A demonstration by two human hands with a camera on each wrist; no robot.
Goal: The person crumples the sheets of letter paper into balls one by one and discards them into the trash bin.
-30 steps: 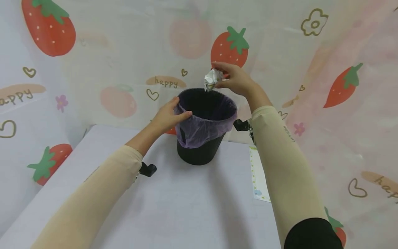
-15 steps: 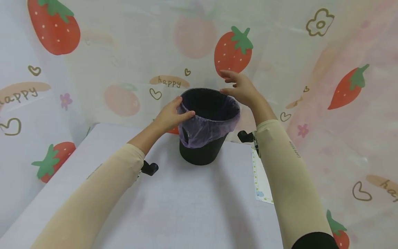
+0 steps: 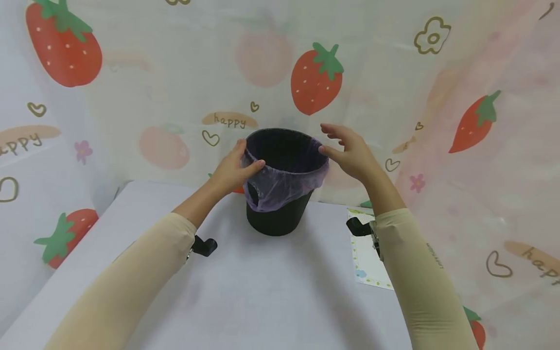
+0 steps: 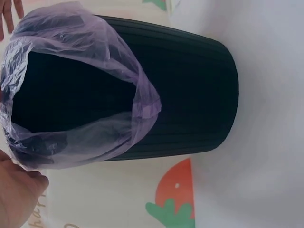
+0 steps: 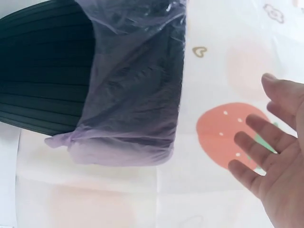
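A black trash can [image 3: 276, 222] stands on the white table, tilted slightly, with a thin purple bag [image 3: 286, 190] folded over its rim. My left hand [image 3: 233, 167] grips the rim at its left side, thumb lying along the near edge; in the left wrist view that hand [image 4: 19, 192] shows at the bag's edge. To the right of the rim, my right hand [image 3: 353, 154] holds nothing, its fingers spread. The right wrist view shows this hand [image 5: 280, 152] apart from the bag [image 5: 133, 85]. The can's bottom inside is dark and hidden.
A sheet with a dotted border [image 3: 369, 257] lies at the table's right edge, partly beneath the right forearm. Close behind the can hangs a strawberry-print curtain [image 3: 175, 63]. The white tabletop [image 3: 258, 291] extends toward the front.
A crumpled silvery-white ball was in my right hand above the can; that hand let go and the ball is out of sight. The right hand has moved down and right.
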